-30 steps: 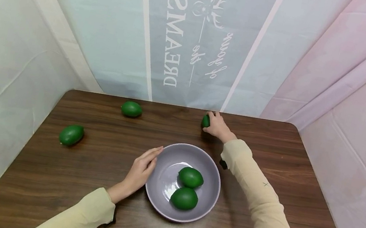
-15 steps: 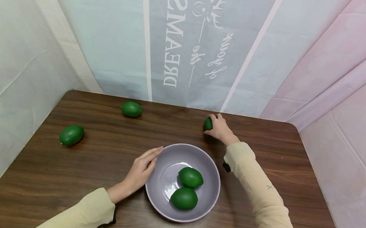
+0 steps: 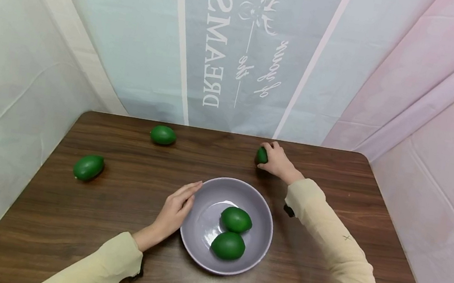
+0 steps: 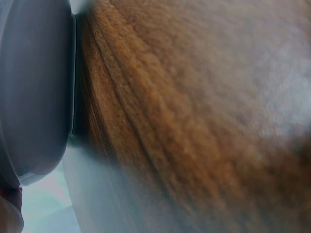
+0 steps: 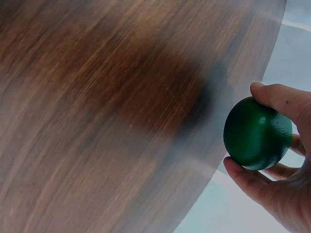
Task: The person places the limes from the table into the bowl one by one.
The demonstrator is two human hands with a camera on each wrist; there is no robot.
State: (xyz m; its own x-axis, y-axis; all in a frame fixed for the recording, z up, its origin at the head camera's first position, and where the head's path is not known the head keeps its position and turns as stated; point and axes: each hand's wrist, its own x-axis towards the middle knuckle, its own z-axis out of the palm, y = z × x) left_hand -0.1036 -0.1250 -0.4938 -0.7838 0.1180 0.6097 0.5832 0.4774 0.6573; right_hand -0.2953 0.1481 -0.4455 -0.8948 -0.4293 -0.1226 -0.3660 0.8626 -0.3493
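Note:
My right hand [image 3: 278, 162] grips a green lime [image 3: 262, 155] near the back edge of the table. In the right wrist view the thumb and fingers are round the lime [image 5: 256, 134], and a shadow lies on the wood beside it. My left hand [image 3: 173, 209] rests against the left side of a grey-purple bowl [image 3: 197, 254], its fingers fairly straight. Two limes lie touching inside the bowl, an upper lime [image 3: 236, 219] and a lower lime [image 3: 228, 246]. The left wrist view shows the bowl's outer wall [image 4: 36, 87] and a bit of finger at the lower left.
On the brown wooden table [image 3: 140, 163] lie a lime [image 3: 163, 135] near the back edge and a lime [image 3: 89, 167] at the left. A printed cloth [image 3: 242, 65] hangs behind the table, and pale cloth walls [image 3: 449, 160] stand at both sides.
My right hand has shifted a little to the right with the lime in its grip. The left hand, the bowl and the other limes stay where they were.

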